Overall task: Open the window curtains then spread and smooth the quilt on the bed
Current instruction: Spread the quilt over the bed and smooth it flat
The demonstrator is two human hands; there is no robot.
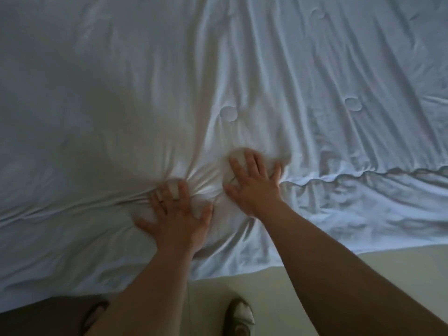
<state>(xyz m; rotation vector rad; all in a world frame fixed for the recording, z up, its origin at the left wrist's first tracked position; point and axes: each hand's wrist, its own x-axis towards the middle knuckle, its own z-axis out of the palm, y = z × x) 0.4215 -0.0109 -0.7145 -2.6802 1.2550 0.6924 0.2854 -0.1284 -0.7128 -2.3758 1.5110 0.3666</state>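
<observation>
A bedroom in a home: a wide, rumpled white fabric quilt [315, 69] with round stitched tufts [229, 113] fills nearly the whole view, its hem draping toward a pale cream floor [388, 275] where a slippered foot [240, 314] stands.

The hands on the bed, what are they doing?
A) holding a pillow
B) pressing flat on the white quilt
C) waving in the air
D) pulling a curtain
B: the left hand and right hand both press spread fingers on the white quilt, which puckers between them.
</observation>
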